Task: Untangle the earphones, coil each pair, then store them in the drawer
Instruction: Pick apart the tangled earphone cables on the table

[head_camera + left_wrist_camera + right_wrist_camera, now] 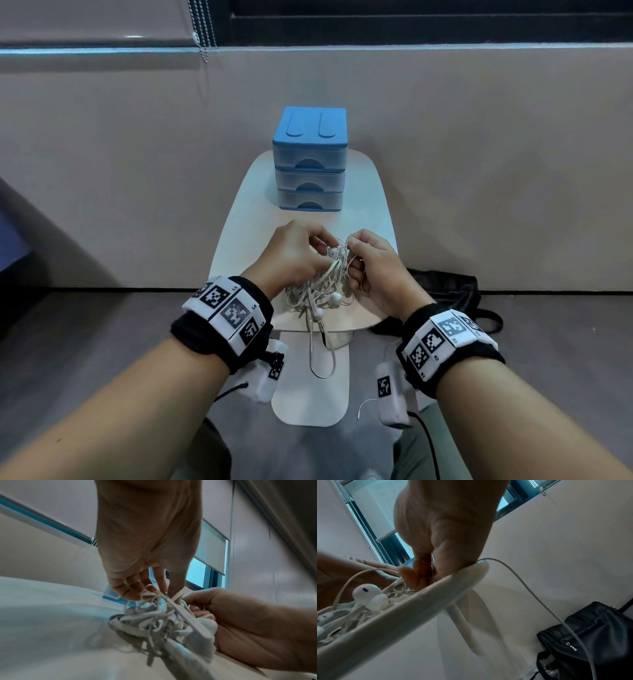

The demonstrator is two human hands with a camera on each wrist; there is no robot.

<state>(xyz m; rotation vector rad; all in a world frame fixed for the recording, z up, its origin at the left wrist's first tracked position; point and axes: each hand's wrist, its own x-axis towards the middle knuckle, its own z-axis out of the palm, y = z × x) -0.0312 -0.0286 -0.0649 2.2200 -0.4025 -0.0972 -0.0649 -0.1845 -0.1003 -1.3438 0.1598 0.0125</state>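
Nearest me, a thin loop of white cord hangs off the table edge from the earphones, a matted knot of flat and round cords with glossy buds, lying on the smooth, rounded tabletop. My left hand pinches strands at the top of the knot; my right hand curls its fingers round cords beside it. Behind stands the drawer, a blue-topped plastic unit, all three shut. A black bag slumps on the floor to the right.
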